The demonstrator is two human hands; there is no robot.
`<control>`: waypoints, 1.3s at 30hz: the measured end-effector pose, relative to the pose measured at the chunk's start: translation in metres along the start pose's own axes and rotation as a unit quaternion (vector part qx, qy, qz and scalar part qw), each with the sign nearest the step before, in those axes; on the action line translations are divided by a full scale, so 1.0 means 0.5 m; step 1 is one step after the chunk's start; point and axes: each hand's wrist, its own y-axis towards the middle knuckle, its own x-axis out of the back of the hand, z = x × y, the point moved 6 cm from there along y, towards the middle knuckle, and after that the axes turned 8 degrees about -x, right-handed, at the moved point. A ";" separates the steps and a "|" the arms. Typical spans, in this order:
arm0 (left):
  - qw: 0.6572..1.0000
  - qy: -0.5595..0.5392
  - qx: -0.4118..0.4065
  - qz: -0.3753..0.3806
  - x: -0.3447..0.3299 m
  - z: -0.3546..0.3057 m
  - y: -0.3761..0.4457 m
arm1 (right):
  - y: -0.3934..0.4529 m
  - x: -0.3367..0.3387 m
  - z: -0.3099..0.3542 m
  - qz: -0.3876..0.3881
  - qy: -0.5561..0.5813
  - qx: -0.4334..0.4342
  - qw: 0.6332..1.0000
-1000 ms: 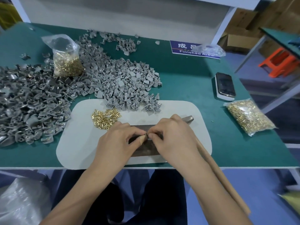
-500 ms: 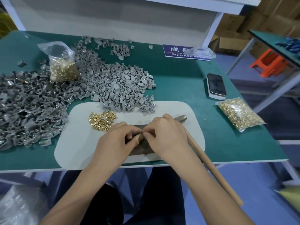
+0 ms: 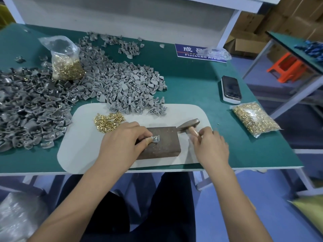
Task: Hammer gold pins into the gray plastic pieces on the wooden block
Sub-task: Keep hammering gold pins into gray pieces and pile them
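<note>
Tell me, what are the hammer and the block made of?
The hammer: its head looks like dull, dark metal, its handle pale smooth wood. The block looks like dark brown wood, rough and speckled with dents on top, though the colour leaves that a little open.

Left hand (image 3: 120, 142) pinching a gray plastic piece (image 3: 155, 138) flat on the wooden block (image 3: 162, 145). Right hand (image 3: 209, 145) gripping the hammer (image 3: 189, 125) by its handle, head resting beside the block on the white mat (image 3: 78, 151). Loose gold pins (image 3: 108, 121) nearby.

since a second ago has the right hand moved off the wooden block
Yes. The right hand has moved right, off the wooden block, and now grips the hammer handle beside the block's right end.
</note>
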 end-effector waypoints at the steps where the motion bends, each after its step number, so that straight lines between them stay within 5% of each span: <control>1: 1.000 -0.002 0.001 0.000 0.000 0.000 0.001 | 0.003 -0.008 -0.005 0.010 0.010 0.004 1.000; 5: 1.000 -0.005 0.006 -0.003 -0.002 0.003 0.000 | 0.011 0.019 -0.020 -0.021 0.065 0.037 0.997; 10: 1.000 -0.004 0.020 -0.013 -0.006 0.009 -0.002 | -0.027 0.082 0.003 0.017 0.301 0.151 0.942; 19: 1.000 -0.003 0.008 0.001 -0.001 0.007 0.008 | -0.099 0.085 0.080 0.008 0.151 0.248 0.957; 26: 1.000 0.006 0.009 0.012 0.001 0.005 0.014 | -0.099 0.136 0.064 -0.130 0.263 0.230 0.928; 32: 0.999 0.039 -0.009 0.011 0.009 -0.009 0.015 | -0.125 0.052 0.073 -0.061 0.203 0.228 0.950; 37: 0.999 0.045 -0.015 0.012 0.006 -0.002 0.018 | -0.131 0.091 0.086 -0.181 0.173 0.244 0.937; 39: 0.999 0.049 -0.018 0.010 0.005 -0.002 0.017 | -0.133 0.088 0.096 -0.162 0.157 0.249 0.942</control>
